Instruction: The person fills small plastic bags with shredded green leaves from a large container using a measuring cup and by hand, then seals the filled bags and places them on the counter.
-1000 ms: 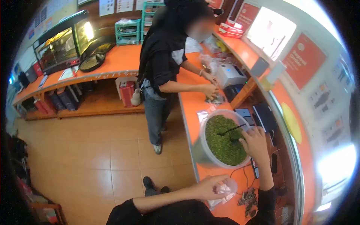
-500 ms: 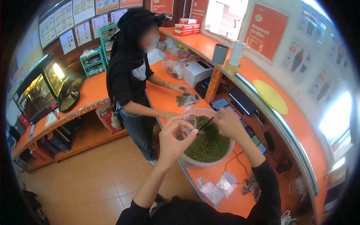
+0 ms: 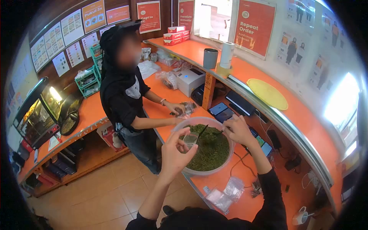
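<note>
My left hand is closed on a small clear plastic bag, its mouth held open above the near-left side of a tub. The round translucent tub holds finely chopped green herbs. Over the tub's right rim, my right hand pinches a dark spoon pointing toward the herbs. A separate black handle leans up out of the tub between my hands. Clear packets lie on the counter in front of me.
A co-worker stands at the left; one hand is by filled packets, the other near the tub. A phone, cables and a white printer sit along the orange counter. A yellow tray lies on the raised ledge.
My view has shifted slightly. The right hand has drawn back toward the tub's rim, its spoon now visible. The left hand still holds the bag; the co-worker's hand has moved onto the filled packets.
</note>
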`<state>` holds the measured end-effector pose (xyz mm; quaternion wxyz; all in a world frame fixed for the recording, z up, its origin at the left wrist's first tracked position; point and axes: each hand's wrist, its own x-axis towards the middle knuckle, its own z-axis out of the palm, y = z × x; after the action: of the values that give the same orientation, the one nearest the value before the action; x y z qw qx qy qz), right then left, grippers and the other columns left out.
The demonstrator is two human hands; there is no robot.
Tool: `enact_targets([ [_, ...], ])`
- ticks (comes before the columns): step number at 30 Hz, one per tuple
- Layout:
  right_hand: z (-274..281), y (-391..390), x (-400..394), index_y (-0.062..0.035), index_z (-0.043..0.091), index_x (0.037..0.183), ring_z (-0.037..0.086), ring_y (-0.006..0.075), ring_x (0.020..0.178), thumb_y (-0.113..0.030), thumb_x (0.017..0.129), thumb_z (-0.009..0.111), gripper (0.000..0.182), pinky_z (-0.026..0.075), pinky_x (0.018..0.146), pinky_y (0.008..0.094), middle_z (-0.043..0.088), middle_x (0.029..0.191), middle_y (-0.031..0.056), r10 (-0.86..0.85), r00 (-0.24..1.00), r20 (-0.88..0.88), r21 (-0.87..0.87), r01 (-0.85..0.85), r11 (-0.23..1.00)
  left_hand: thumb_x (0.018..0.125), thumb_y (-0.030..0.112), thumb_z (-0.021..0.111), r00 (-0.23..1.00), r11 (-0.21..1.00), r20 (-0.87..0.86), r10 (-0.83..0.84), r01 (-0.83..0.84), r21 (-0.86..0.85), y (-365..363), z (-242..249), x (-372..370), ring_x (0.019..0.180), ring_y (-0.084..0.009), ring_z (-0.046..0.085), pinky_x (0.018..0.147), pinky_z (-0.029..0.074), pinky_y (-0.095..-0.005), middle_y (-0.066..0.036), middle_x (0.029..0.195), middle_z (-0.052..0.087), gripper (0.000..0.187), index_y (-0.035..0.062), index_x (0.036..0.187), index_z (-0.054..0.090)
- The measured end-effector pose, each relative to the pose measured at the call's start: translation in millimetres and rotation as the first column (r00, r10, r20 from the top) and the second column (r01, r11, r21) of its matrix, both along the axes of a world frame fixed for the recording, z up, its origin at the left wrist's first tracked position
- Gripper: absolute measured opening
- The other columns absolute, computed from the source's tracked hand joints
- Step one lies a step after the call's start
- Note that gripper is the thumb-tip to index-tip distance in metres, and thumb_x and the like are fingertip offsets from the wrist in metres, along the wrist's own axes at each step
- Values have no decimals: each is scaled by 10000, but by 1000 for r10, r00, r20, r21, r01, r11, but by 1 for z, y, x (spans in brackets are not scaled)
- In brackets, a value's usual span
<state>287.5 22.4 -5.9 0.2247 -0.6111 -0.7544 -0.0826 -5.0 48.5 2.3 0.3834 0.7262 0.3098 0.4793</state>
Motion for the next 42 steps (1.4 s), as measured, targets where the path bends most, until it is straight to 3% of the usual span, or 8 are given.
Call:
enact_targets([
  [13, 79, -33, -20, -84, 623, 791, 465, 259, 812, -178, 823, 623, 100, 334, 767, 393, 558, 707, 52, -21, 999, 25, 150, 17, 989, 682, 186, 825, 979, 992, -197, -45, 67, 106, 19, -24, 58, 637, -112, 597, 604, 491, -272, -90, 954, 664, 555, 8, 1171, 631],
  [16, 74, -36, -45, -92, 641, 825, 504, 253, 864, -133, 739, 655, 96, 365, 749, 394, 577, 827, 60, -60, 943, 327, 245, -23, 969, 682, 205, 822, 970, 994, -240, -40, 63, 89, 18, -26, 70, 651, -129, 612, 622, 502, -282, -114, 966, 661, 562, -1, 1167, 629],
  [21, 68, -47, -73, -86, 665, 824, 531, 253, 906, -111, 697, 655, 129, 396, 745, 368, 580, 887, 69, -24, 897, 442, 404, -175, 898, 708, 227, 797, 974, 979, -222, 49, -4, 202, 21, -43, 74, 880, -282, 660, 808, 521, -389, -169, 1003, 656, 555, 1, 1174, 600],
  [27, 73, -53, -66, -42, 667, 831, 531, 273, 894, -95, 691, 658, 151, 412, 726, 381, 558, 852, 75, -134, 943, 305, 378, 9, 926, 749, 186, 741, 979, 982, -175, 106, -75, 173, 16, -26, 45, 982, -357, 616, 850, 494, -447, -189, 1041, 598, 480, 9, 1157, 559],
  [33, -22, -25, -58, -2, 714, 841, 559, 273, 994, -145, 752, 696, 170, 436, 859, 407, 652, 1008, 128, 22, 971, 238, -56, -9, 998, 741, 183, 753, 987, 991, -145, 69, -51, 123, 20, -19, 39, 910, -321, 631, 784, 504, -413, -160, 1000, 614, 423, 12, 1096, 600],
  [35, 7, -37, -67, -54, 723, 972, 559, 258, 1048, -215, 756, 722, 269, 409, 899, 395, 668, 1041, 88, -15, 981, 191, -60, 27, 998, 730, 176, 765, 986, 991, -134, 100, -86, 106, 14, -11, 34, 818, -261, 623, 728, 508, -355, -133, 986, 617, 433, 15, 1100, 609],
  [38, 38, -44, -90, -138, 654, 1153, 562, 231, 1013, -207, 742, 744, 427, 372, 863, 353, 639, 919, 19, 114, 987, -113, 246, -84, 966, 737, 190, 817, 995, 999, -92, -29, 26, -40, 17, -18, 36, 765, -135, 596, 685, 496, -256, -85, 957, 614, 473, 23, 1129, 612],
  [42, -3, -32, -98, -121, 690, 1061, 600, 187, 863, -137, 754, 767, 317, 380, 800, 348, 638, 877, 7, 93, 921, -379, 311, 32, 950, 783, 187, 844, 963, 944, 173, -206, 242, -224, 12, -28, 42, 770, -80, 593, 699, 495, -216, -45, 981, 609, 458, -2, 1128, 610],
])
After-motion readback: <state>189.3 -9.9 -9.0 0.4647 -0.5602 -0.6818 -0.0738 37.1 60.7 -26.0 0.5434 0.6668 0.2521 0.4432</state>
